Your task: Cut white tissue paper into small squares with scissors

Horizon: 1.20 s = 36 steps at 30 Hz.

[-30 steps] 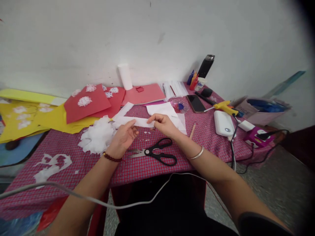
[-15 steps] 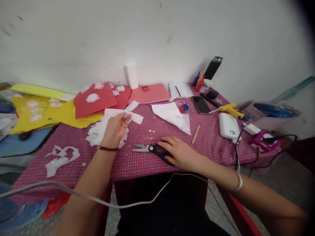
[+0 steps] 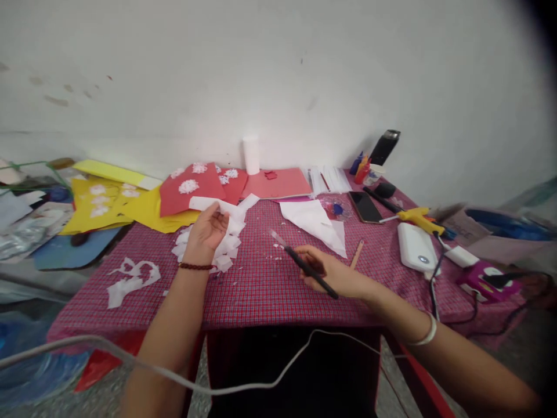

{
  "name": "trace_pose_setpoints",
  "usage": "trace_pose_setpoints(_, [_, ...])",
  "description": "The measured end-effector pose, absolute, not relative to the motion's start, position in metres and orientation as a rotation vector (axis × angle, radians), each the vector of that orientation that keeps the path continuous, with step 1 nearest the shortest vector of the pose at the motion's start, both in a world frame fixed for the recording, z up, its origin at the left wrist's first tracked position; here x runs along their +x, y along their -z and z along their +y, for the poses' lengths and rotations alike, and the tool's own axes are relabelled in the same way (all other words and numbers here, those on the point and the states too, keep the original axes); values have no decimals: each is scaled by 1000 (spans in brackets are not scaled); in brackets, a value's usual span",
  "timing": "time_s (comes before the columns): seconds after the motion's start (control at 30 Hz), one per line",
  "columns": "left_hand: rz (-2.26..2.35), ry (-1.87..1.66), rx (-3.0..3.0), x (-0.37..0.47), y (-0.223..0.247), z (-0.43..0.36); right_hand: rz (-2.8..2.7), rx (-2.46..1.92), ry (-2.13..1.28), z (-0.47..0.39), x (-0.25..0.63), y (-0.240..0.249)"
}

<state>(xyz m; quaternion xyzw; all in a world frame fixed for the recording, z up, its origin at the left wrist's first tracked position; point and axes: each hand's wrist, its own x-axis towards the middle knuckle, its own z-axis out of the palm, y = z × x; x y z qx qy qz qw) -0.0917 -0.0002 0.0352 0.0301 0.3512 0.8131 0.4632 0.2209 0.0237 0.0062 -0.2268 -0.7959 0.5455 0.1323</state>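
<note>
My left hand [image 3: 208, 233] is closed in a pinch at a strip of white paper [image 3: 231, 206], just above a heap of cut white paper pieces [image 3: 225, 253]. My right hand [image 3: 324, 268] grips black-handled scissors [image 3: 307, 268], raised off the cloth and seen edge-on. Their blades point away and to the left, toward small paper scraps [image 3: 278, 259]. Beyond the scissors lies a larger white paper sheet [image 3: 311, 219]. A curly white paper cutout [image 3: 130, 280] rests to the left of my left forearm.
Red cards [image 3: 191, 200] and yellow paper [image 3: 104, 209] with white flowers lie at back left. A white roll [image 3: 251, 155] stands by the wall. To the right are a phone [image 3: 364, 206], glue gun [image 3: 415, 217], power bank [image 3: 415, 247] and cables. A pale cable [image 3: 235, 390] crosses in front.
My right hand has picked up the scissors from the cloth and turned them on edge. My left hand still has the paper strip, now nearer the heap. The view has shifted slightly.
</note>
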Motion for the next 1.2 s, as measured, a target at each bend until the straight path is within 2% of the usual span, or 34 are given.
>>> trace_pose_setpoints(0.13, [820, -2033, -4, -93, -40, -2, -2048, -234, -2026, 37, 203, -11])
trace_pose_setpoints(0.27, [825, -2038, -10, -96, -40, -2, -1887, -177, -2215, 36, 179, -10])
trace_pose_setpoints(0.63, [815, -2017, 18, -92, -42, -5, -1642, -425, -2307, 36, 168, 5])
trace_pose_setpoints(1.2, [836, -1900, 540, -79, -30, -6, -1553, -258, -2355, 37, 166, 11])
